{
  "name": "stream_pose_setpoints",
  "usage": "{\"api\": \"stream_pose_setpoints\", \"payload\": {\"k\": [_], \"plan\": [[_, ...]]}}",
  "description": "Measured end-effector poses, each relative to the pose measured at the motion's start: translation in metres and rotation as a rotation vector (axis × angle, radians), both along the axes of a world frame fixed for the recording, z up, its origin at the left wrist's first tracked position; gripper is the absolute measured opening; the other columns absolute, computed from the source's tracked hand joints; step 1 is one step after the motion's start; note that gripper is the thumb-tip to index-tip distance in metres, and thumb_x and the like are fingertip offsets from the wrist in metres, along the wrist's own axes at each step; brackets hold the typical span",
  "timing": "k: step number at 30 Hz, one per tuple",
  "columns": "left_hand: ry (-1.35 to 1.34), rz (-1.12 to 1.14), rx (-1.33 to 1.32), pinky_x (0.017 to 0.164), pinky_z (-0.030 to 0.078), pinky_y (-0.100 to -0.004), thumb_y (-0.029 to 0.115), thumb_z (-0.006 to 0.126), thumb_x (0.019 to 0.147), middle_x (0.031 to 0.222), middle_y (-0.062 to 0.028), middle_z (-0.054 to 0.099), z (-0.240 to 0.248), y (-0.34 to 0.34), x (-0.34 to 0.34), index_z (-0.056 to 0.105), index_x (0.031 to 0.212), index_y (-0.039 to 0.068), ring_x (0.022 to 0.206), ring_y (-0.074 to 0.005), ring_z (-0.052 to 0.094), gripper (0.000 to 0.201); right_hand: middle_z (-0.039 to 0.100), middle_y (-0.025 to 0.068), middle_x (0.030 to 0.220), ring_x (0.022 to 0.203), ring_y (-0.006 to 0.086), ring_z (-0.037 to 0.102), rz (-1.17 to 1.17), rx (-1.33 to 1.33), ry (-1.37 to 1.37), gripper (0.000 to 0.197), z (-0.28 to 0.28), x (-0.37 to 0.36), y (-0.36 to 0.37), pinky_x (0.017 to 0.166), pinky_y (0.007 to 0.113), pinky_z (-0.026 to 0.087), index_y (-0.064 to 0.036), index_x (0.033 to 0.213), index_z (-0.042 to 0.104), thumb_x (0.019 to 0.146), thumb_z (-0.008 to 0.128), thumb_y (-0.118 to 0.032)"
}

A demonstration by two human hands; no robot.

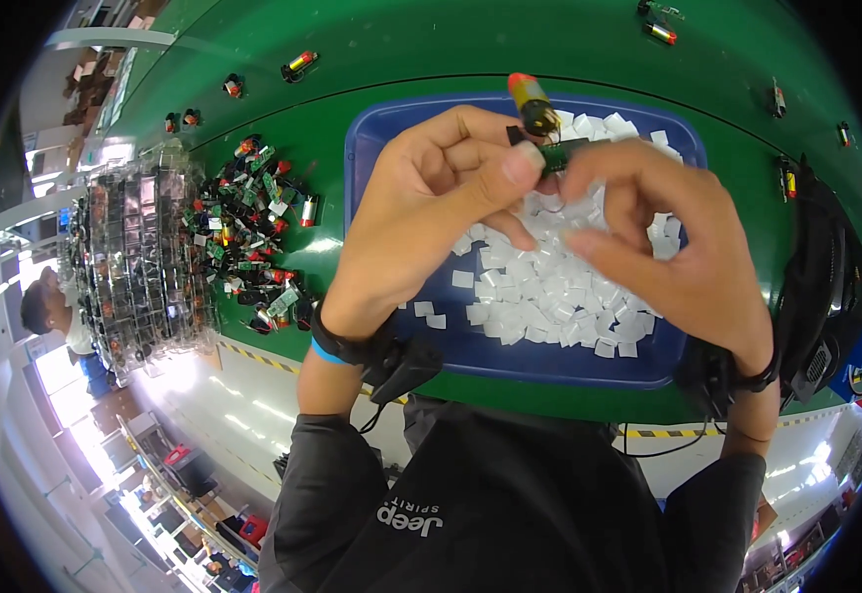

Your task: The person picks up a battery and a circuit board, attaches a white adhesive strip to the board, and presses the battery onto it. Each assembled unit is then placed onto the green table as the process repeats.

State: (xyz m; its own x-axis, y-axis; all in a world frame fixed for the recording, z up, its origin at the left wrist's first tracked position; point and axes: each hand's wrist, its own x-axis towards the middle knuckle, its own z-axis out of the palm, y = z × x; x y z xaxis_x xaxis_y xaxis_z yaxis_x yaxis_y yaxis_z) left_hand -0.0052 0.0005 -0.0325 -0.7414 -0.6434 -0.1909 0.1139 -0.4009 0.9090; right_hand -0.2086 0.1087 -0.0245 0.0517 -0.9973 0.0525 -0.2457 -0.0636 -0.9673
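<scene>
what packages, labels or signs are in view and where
Stack of clear plastic packaging trays: left of the blue tray, shiny, holding dark parts.
Small white square labels: heaped in the blue rectangular plastic tray, under both hands.
No signs or screens seen.

The green work surface (352, 59) carries a blue tray (510, 361) directly beneath the grip, its floor covered with small white squares (549, 296). Left of the grip lies a heap of small electronic parts (248, 232) beside stacked clear trays (139, 257). Single cylindrical components (299, 65) lie scattered beyond the grip.
</scene>
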Motion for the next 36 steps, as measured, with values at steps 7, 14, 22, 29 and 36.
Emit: {"api": "stream_pose_setpoints", "payload": {"k": [7, 14, 22, 29, 36], "plan": [[0.010, -0.106, 0.134, 0.063, 0.061, -0.0298, 0.024, 0.066, 0.098, 0.094, -0.0088, 0.066, 0.000, -0.004, 0.001, 0.063, 0.114, -0.004, 0.078, -0.0121, 0.062, 0.033, 0.054, 0.0039, 0.066, 0.056, 0.0107, 0.050, 0.200, -0.285, 0.330, 0.045, 0.008, -0.017, 0.000, 0.049, 0.028, 0.037, -0.0036, 0.116, 0.072, 0.072, 0.076, 0.004], [-0.095, -0.118, 0.106, 0.064, 0.061, -0.0299, 0.018, 0.065, 0.097, 0.096, -0.0089, 0.066, 0.007, 0.000, -0.001, 0.062, 0.117, -0.006, 0.079, -0.0114, 0.061, 0.031, 0.063, 0.0086, 0.085, 0.071, 0.0184, 0.058, 0.198, -0.362, 0.358, 0.042, 0.020, -0.029, 0.001, 0.058, 0.029, 0.044, -0.0032, 0.116, 0.072, 0.074, 0.071, 0.005], [-0.150, -0.131, -0.205, 0.070, 0.061, -0.0298, 0.005, 0.066, 0.090, 0.099, -0.0076, 0.066, 0.005, 0.020, -0.003, 0.061, 0.120, -0.005, 0.088, -0.0127, 0.064, 0.032, 0.060, 0.0174, 0.133, 0.118, 0.0334, 0.058, 0.084, -0.495, 0.515, 0.047, 0.013, -0.015, -0.007, 0.095, 0.041, 0.049, -0.0032, 0.124, 0.067, 0.078, 0.065, 0.007], [-0.292, -0.189, -0.380, 0.078, 0.057, -0.0303, -0.002, 0.063, 0.079, 0.102, -0.0060, 0.067, 0.007, 0.028, 0.000, 0.061, 0.121, 0.001, 0.090, -0.0135, 0.063, 0.043, 0.065, 0.0151, 0.125, 0.108, 0.0324, 0.064, 0.086, -0.470, 0.510, 0.041, 0.007, -0.004, 0.001, 0.087, 0.038, 0.053, -0.0021, 0.115, 0.069, 0.075, 0.072, 0.006], [-0.274, -0.206, -0.432, 0.079, 0.056, -0.0296, -0.003, 0.061, 0.078, 0.098, -0.0067, 0.066, 0.010, 0.024, 0.001, 0.060, 0.121, 0.002, 0.089, -0.0147, 0.062, 0.044, 0.069, 0.0104, 0.099, 0.085, 0.0268, 0.068, 0.053, -0.550, 0.569, 0.038, 0.009, -0.016, -0.002, 0.072, 0.032, 0.054, -0.0014, 0.107, 0.071, 0.070, 0.078, 0.004]]}}
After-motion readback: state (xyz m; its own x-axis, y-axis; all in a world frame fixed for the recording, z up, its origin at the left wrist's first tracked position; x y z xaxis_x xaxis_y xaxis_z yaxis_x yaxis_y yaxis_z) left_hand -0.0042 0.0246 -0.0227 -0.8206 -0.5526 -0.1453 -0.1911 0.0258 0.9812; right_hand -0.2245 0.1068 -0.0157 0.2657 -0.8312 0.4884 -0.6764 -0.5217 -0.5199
